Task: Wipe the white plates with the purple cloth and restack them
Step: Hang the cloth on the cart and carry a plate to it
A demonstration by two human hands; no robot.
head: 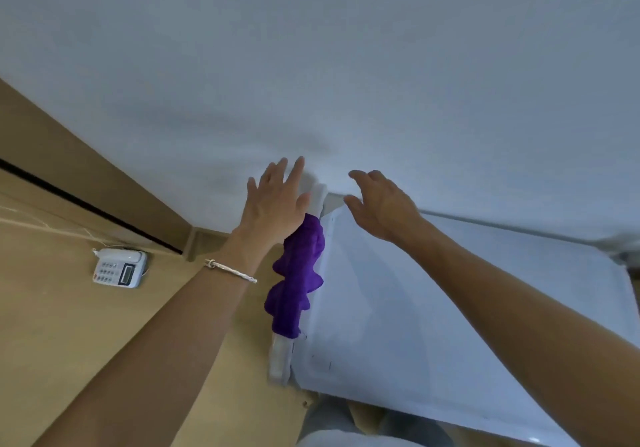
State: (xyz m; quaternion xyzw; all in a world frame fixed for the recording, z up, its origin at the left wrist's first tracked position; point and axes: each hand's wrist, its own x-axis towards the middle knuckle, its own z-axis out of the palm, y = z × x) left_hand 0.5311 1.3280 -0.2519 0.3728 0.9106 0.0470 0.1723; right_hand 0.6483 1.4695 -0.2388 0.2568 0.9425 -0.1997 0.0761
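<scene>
The purple cloth [298, 273] hangs bunched over a white bar [280, 360] on the left side of a white flat-topped unit [450, 308]. My left hand [273, 204] is raised beside the top of the cloth, fingers straight and spread, its palm edge next to the cloth's upper end; it holds nothing. My right hand [381, 207] hovers over the unit's far left corner with fingers loosely bent and nothing in it. No white plates are in view.
A white desk phone [119, 268] with a cord lies on the wooden surface [52, 325] at the left. A pale wall [346, 65] fills the upper half of the view. A wooden panel with a dark gap runs along the left.
</scene>
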